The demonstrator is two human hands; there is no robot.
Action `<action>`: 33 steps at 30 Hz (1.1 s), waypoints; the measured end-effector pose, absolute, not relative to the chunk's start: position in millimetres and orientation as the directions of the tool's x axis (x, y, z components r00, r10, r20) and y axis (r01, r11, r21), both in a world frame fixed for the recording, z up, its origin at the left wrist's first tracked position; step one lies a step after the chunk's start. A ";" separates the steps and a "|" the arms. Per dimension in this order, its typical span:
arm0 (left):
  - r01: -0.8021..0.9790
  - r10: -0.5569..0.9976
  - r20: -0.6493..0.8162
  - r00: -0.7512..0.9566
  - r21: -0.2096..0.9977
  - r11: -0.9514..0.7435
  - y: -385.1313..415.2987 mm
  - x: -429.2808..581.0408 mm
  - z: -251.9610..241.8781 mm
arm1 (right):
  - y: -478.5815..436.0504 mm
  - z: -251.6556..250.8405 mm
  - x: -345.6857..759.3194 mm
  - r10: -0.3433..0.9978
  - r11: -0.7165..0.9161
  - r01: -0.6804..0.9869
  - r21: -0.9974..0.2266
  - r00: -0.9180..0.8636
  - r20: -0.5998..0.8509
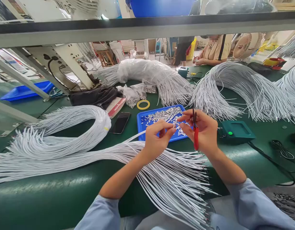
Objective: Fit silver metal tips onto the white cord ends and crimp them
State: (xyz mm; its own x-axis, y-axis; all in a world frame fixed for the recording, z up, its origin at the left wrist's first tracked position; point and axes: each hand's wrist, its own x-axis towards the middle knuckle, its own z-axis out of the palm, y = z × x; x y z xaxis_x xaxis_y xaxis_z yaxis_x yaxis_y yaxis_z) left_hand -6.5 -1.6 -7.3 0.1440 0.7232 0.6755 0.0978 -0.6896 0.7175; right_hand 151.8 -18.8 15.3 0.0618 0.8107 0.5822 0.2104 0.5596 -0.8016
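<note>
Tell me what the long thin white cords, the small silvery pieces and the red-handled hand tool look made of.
Long thin white cords, one pinched by the left hand: seemingly plastic-sheathed wire, smooth, matte, bending softly. Small silvery pieces: likely metal, bright glints. Red-handled hand tool in the right hand: dark, probably metal tip; red grip looks plastic or rubber.

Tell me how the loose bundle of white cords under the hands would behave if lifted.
Probably floppy: the white cords curve and loop across the green table, so they would droop. Likely to splay and slip apart, since the near ends fan out untied. One strand looks light; the left hand pinches one between fingertips.
</note>
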 end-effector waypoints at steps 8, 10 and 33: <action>0.134 0.694 0.705 0.144 0.681 -0.720 -1.9 -2.8 -7.3 | -18.1 13.7 151.3 0.822 0.559 0.188 -0.808 0.000 0.569; 0.151 0.686 0.714 0.138 0.670 -0.727 -2.2 -2.3 -7.3 | -18.3 13.2 151.4 0.814 0.567 0.190 -0.801 0.015 0.580; 0.051 0.632 0.721 0.283 0.647 -0.761 -2.4 -3.3 -4.0 | -16.8 11.7 155.2 0.825 0.565 0.011 -0.825 -0.001 0.565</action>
State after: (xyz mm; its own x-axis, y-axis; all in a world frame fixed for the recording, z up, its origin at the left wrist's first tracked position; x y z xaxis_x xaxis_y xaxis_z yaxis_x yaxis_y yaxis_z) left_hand -3.3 -2.4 -4.0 0.2834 0.6319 0.7214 0.0506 -0.7610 0.6467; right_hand 155.2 -16.8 11.7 -0.0010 0.8254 0.5645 0.0113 0.5645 -0.8253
